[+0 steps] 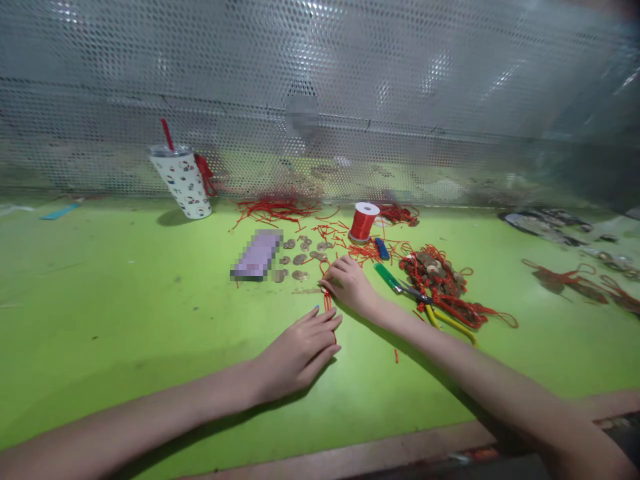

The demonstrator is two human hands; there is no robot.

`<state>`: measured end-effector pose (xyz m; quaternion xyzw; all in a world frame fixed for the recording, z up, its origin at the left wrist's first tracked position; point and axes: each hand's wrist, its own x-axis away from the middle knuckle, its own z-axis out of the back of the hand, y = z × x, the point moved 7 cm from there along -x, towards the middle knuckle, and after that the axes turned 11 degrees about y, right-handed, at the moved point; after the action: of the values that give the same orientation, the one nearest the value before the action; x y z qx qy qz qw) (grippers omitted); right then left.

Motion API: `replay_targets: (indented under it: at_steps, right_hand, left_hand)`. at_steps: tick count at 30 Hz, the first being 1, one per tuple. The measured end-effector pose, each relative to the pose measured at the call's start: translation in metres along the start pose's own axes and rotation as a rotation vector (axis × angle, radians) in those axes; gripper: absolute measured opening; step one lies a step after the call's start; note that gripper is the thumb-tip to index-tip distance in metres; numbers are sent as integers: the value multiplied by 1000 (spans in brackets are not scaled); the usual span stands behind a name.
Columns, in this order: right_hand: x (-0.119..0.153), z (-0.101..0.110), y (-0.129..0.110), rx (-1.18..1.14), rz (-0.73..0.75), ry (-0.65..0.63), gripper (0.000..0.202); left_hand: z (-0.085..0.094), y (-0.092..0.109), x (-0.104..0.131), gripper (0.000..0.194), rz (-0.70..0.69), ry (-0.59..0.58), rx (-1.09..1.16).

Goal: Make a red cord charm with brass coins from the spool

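Observation:
A red cord (327, 302) lies on the green table between my two hands. My left hand (303, 347) rests over the cord's near end, its fingers extended and slightly apart; the cord passes beneath them. At the cord's far end, my right hand (350, 287) has its thumb and fingers pressed together on it. Several round brass-coloured coins (300, 259) lie just beyond my hands. Beside them is a purple, pixelated flat object (259, 255). A spool of red cord (364, 223) stands farther back.
Right of my hands are a green lighter (387, 277), yellow-handled scissors (453, 325), a blue object (382, 249) and a pile of corded coins (437, 277). A patterned tumbler (184, 183) stands back left. Red cord scraps (277, 210) lie near the perforated metal screen (240, 133).

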<state>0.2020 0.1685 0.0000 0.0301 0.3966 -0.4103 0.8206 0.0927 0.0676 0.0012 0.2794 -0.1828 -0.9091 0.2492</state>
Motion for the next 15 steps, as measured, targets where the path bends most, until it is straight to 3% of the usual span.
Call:
replay_targets:
  at_steps: [8, 15]
  right_hand:
    - [7, 22, -18, 18, 116, -130, 26]
    - [7, 15, -16, 14, 199, -254, 31]
  left_hand:
    - [2, 3, -2, 28, 4, -10, -10]
    - [6, 33, 15, 26, -193, 49, -74]
